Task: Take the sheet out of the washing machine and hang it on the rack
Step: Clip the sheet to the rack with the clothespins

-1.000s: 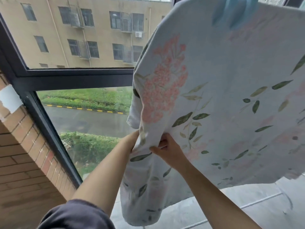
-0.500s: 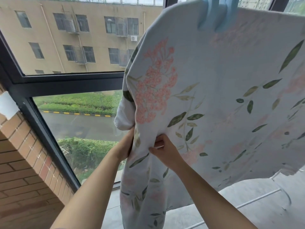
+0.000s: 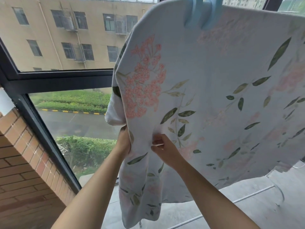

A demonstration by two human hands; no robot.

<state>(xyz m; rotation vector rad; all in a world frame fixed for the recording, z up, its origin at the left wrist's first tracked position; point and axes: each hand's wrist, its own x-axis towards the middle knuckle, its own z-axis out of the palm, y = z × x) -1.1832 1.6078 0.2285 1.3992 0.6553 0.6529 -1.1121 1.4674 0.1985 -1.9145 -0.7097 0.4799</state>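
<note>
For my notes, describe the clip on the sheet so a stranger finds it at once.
Start at the floral sheet hanging before the window. Follow its top edge to the picture's upper border, where the pale blue clip straddles it. It is the only plain blue piece amid printed flowers and leaves.

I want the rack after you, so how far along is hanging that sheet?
Done: the sheet is out of the washer and draped up high, with a blue clip on its top edge. In hand: the left hand grips its left edge and the right hand pinches the cloth beside it. Left: the lower left part hangs bunched, so it probably needs spreading flat.
</note>
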